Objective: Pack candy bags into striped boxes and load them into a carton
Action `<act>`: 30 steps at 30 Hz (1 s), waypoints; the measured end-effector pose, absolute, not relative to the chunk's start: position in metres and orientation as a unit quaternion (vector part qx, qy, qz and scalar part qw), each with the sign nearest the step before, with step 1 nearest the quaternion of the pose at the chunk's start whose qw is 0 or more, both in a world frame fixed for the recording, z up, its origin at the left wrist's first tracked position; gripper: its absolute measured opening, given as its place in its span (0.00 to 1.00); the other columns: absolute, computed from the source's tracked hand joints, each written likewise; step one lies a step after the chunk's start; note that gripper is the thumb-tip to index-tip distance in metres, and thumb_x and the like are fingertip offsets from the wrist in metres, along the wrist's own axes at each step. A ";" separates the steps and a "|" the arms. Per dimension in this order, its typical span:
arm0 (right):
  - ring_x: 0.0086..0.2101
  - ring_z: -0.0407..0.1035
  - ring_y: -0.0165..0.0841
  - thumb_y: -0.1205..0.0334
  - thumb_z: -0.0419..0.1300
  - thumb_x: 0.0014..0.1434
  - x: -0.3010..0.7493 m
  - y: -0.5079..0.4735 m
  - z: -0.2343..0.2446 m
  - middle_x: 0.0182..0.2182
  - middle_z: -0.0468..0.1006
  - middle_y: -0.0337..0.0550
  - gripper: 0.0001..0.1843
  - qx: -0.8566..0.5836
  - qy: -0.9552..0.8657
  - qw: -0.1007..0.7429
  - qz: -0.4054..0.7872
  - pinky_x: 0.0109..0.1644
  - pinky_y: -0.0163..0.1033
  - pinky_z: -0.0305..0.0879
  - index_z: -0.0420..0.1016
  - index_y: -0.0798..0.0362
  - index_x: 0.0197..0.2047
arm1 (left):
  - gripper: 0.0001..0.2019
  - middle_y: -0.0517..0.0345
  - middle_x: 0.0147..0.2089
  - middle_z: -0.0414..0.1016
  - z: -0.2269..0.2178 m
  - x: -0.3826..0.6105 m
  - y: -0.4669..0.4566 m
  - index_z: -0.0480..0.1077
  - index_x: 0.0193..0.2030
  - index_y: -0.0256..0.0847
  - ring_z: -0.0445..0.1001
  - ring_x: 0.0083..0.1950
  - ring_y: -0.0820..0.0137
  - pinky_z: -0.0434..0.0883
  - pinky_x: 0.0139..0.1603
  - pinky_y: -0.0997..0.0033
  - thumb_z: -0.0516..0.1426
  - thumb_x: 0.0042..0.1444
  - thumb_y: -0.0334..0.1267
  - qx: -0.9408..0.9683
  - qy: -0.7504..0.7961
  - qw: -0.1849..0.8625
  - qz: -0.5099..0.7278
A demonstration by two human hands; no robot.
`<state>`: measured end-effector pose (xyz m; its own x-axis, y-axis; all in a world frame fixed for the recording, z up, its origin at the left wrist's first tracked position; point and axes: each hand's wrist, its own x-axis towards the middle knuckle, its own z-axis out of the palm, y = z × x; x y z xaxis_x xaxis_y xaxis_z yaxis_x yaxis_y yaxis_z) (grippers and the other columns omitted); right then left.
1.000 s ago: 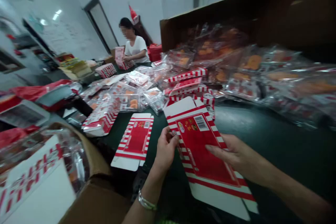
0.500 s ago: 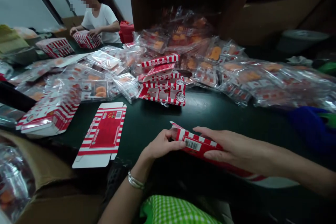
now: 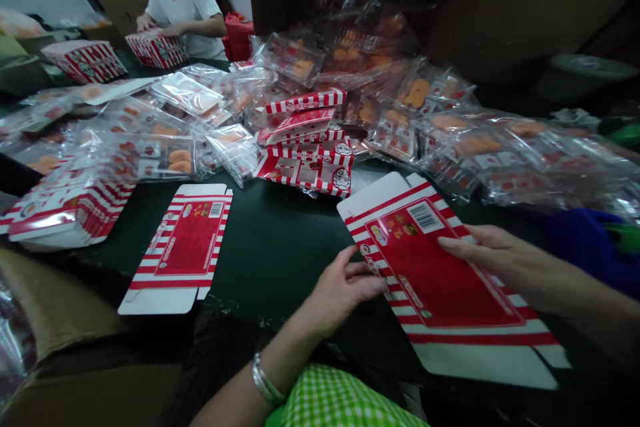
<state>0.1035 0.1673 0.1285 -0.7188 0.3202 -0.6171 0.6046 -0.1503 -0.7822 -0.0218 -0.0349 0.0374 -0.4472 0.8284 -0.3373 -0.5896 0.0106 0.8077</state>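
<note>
Two hands on one flat carton (image 3: 440, 273), which is lifted at a slant just above the near edge of the dark table (image 3: 280, 233), printed face up.

- Left hand (image 3: 345, 283): fingers half curled, tips pinching the carton's left striped edge.
- Right hand (image 3: 480, 250): fingers nearly straight and laid along the right edge. Thumb is hidden under the card, so how tightly it closes cannot be read.
- Judgement: an edge grip on both long sides keeps the thin card from sagging and leaves the barcode panel clear.

Material: glossy die-cut card with red and white stripes, a red centre panel, plain white end flaps and crisp fold lines.

Left of the carton lies a second flat blank (image 3: 183, 247), flush on the table. Beyond the carton is a short stack of folded blanks (image 3: 310, 160). Beyond and to its right is a heap of clear crinkled packets (image 3: 500, 147) with orange contents, probably piled there within reach.
</note>
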 end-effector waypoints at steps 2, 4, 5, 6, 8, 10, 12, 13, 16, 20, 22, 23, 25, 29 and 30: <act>0.33 0.78 0.42 0.44 0.64 0.53 0.100 0.150 0.116 0.35 0.83 0.46 0.26 0.330 0.701 0.027 -0.632 0.40 0.48 0.76 0.76 0.52 0.49 | 0.42 0.41 0.54 0.73 0.039 -0.003 -0.021 0.60 0.60 0.35 0.75 0.51 0.58 0.73 0.52 0.59 0.71 0.36 0.34 0.125 0.492 0.499 0.702; 0.40 0.77 0.43 0.45 0.64 0.53 0.095 0.137 0.106 0.42 0.82 0.47 0.27 0.296 0.736 -0.044 -0.607 0.46 0.48 0.74 0.73 0.51 0.52 | 0.42 0.43 0.55 0.72 0.040 0.006 -0.013 0.59 0.58 0.37 0.75 0.52 0.59 0.72 0.53 0.60 0.71 0.35 0.32 0.134 0.524 0.442 0.716; 0.43 0.76 0.44 0.47 0.64 0.53 0.094 0.134 0.104 0.44 0.81 0.46 0.27 0.286 0.734 -0.062 -0.613 0.49 0.49 0.73 0.73 0.51 0.53 | 0.41 0.45 0.54 0.72 0.040 0.007 -0.011 0.58 0.59 0.39 0.75 0.50 0.60 0.73 0.53 0.59 0.70 0.37 0.32 0.139 0.533 0.422 0.720; 0.45 0.75 0.44 0.47 0.63 0.54 0.094 0.133 0.103 0.45 0.80 0.46 0.27 0.282 0.718 -0.064 -0.633 0.51 0.49 0.72 0.72 0.51 0.54 | 0.41 0.46 0.54 0.73 0.040 0.004 -0.012 0.55 0.60 0.40 0.76 0.49 0.61 0.73 0.52 0.58 0.69 0.40 0.32 0.145 0.536 0.409 0.724; 0.42 0.77 0.44 0.48 0.63 0.54 0.100 0.136 0.104 0.42 0.81 0.47 0.26 0.275 0.661 -0.032 -0.698 0.48 0.50 0.73 0.73 0.53 0.53 | 0.38 0.48 0.51 0.75 0.041 -0.008 -0.017 0.51 0.63 0.43 0.77 0.47 0.61 0.75 0.49 0.55 0.65 0.48 0.35 0.167 0.556 0.386 0.717; 0.38 0.78 0.41 0.48 0.63 0.55 0.109 0.141 0.106 0.39 0.82 0.48 0.25 0.251 0.619 0.014 -0.744 0.43 0.47 0.75 0.74 0.56 0.51 | 0.31 0.47 0.51 0.74 0.045 -0.025 -0.026 0.55 0.62 0.43 0.76 0.50 0.58 0.73 0.51 0.52 0.61 0.53 0.38 0.224 0.636 0.302 0.674; 0.36 0.78 0.38 0.49 0.62 0.57 0.118 0.145 0.106 0.38 0.82 0.48 0.22 0.215 0.624 0.051 -0.749 0.40 0.43 0.75 0.76 0.57 0.48 | 0.20 0.46 0.53 0.73 0.056 -0.039 -0.033 0.66 0.54 0.41 0.72 0.56 0.57 0.69 0.57 0.51 0.60 0.54 0.37 0.297 0.725 0.138 0.605; 0.36 0.77 0.37 0.49 0.61 0.58 0.121 0.146 0.106 0.38 0.82 0.48 0.21 0.197 0.634 0.066 -0.745 0.40 0.41 0.74 0.76 0.57 0.47 | 0.16 0.47 0.54 0.72 0.063 -0.043 -0.036 0.69 0.51 0.41 0.71 0.56 0.57 0.67 0.58 0.52 0.59 0.55 0.37 0.328 0.749 0.074 0.571; 0.34 0.76 0.36 0.48 0.59 0.60 0.122 0.147 0.107 0.39 0.81 0.47 0.22 0.156 0.670 0.111 -0.717 0.38 0.39 0.73 0.75 0.57 0.48 | 0.18 0.48 0.52 0.75 0.080 -0.045 -0.035 0.69 0.53 0.41 0.73 0.53 0.60 0.68 0.57 0.56 0.59 0.54 0.35 0.392 0.750 0.096 0.523; 0.36 0.74 0.36 0.48 0.53 0.63 0.114 0.140 0.115 0.38 0.79 0.44 0.22 0.096 0.764 0.147 -0.621 0.39 0.39 0.70 0.75 0.58 0.46 | 0.20 0.51 0.45 0.79 0.074 -0.046 -0.031 0.71 0.51 0.38 0.76 0.46 0.62 0.71 0.51 0.61 0.64 0.50 0.39 0.366 0.647 0.412 0.527; 0.36 0.71 0.35 0.50 0.52 0.64 0.111 0.134 0.121 0.36 0.78 0.43 0.20 0.057 0.809 0.162 -0.562 0.40 0.37 0.68 0.75 0.58 0.42 | 0.19 0.51 0.42 0.80 0.062 -0.049 -0.033 0.74 0.46 0.35 0.77 0.44 0.62 0.71 0.52 0.61 0.66 0.49 0.42 0.345 0.546 0.569 0.510; 0.34 0.69 0.33 0.51 0.52 0.64 0.109 0.131 0.124 0.34 0.77 0.42 0.19 0.041 0.827 0.174 -0.533 0.38 0.36 0.67 0.75 0.58 0.39 | 0.21 0.50 0.43 0.80 0.057 -0.050 -0.034 0.75 0.46 0.35 0.77 0.45 0.61 0.70 0.54 0.60 0.67 0.47 0.45 0.343 0.495 0.628 0.493; 0.29 0.65 0.30 0.52 0.50 0.64 0.107 0.126 0.129 0.29 0.74 0.40 0.18 0.026 0.853 0.200 -0.481 0.33 0.34 0.64 0.74 0.57 0.36 | 0.24 0.49 0.45 0.80 0.049 -0.053 -0.036 0.76 0.47 0.36 0.77 0.48 0.59 0.68 0.56 0.59 0.67 0.46 0.48 0.352 0.432 0.692 0.458; 0.30 0.66 0.31 0.47 0.48 0.66 0.114 0.124 0.138 0.31 0.74 0.43 0.23 0.057 0.855 0.205 -0.474 0.33 0.34 0.64 0.74 0.58 0.39 | 0.21 0.49 0.49 0.80 0.057 -0.065 -0.036 0.76 0.49 0.39 0.76 0.52 0.58 0.66 0.59 0.56 0.62 0.53 0.50 0.408 0.464 0.690 0.377; 0.34 0.68 0.33 0.47 0.47 0.66 0.118 0.125 0.140 0.35 0.76 0.44 0.24 0.066 0.840 0.200 -0.500 0.37 0.35 0.65 0.74 0.58 0.44 | 0.19 0.49 0.50 0.79 0.062 -0.068 -0.036 0.76 0.49 0.40 0.75 0.53 0.58 0.66 0.60 0.56 0.61 0.55 0.49 0.424 0.481 0.677 0.361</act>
